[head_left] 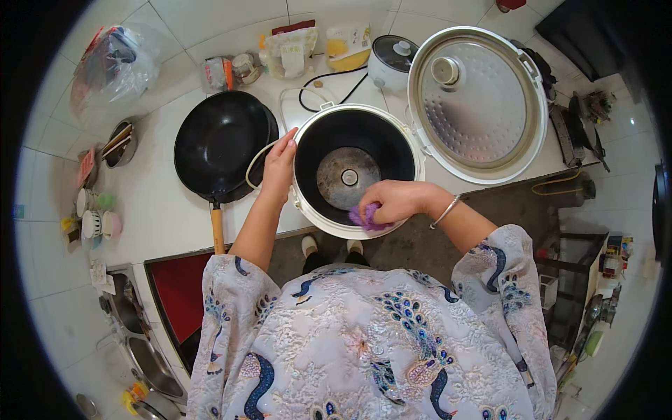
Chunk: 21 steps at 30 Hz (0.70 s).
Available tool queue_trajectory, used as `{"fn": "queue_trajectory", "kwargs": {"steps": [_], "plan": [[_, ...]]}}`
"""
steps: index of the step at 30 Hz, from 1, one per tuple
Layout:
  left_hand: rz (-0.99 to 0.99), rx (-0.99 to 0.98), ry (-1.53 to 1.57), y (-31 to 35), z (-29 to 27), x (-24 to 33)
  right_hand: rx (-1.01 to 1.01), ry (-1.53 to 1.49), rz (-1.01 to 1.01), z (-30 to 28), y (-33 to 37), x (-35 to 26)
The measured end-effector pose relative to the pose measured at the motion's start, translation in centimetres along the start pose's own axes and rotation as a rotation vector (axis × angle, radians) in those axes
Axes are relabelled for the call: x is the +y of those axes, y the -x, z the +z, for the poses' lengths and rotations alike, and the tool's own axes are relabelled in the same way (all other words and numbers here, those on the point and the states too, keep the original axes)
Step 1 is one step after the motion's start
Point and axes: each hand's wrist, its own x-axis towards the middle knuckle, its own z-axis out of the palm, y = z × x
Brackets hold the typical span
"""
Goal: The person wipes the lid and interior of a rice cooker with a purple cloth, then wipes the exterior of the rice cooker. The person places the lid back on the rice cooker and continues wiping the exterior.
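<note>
A large white rice cooker (318, 143) stands at the counter's front edge, its inner pot out and a round heating plate (329, 176) showing at the bottom. Its lid (483, 105) is swung up on the right, the metal underside facing me. My right hand (395, 199) reaches over the near rim, fingers closed round a purple cloth (369, 218) pressed to the inner wall. My left hand (281, 164) rests against the cooker's left outer side, fingers stretched along it beside the rim. The cooker's pale wire handle (253, 170) curves out next to that hand.
Left of the cooker lies a black wok (222, 143) with a wooden handle (218, 227) pointing toward me. Behind stand a small lidded pot (393, 59), food bags (290, 52) and a black cord (329, 77). A sink (150, 364) is at the lower left.
</note>
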Motion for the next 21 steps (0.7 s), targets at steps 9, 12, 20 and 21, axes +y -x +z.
{"fn": "queue_trajectory", "kwargs": {"steps": [9, 12, 20, 21], "plan": [[-0.048, -0.018, 0.169, 0.4, 0.4, 0.0, 0.784, 0.039, -0.251, 3.5, -4.6, -3.4], [0.029, 0.011, 0.043, 0.1, -0.3, -1.0, 0.898, 0.328, -0.310, 8.3, -5.7, -5.2], [-0.021, -0.022, 0.173, 0.0, -0.3, -0.9, 0.770, 0.702, -0.273, 8.3, -3.8, -5.9], [-0.021, -0.020, 0.142, 0.2, -0.2, -0.5, 0.829, 0.683, -0.288, 8.2, -4.7, -6.0]]}}
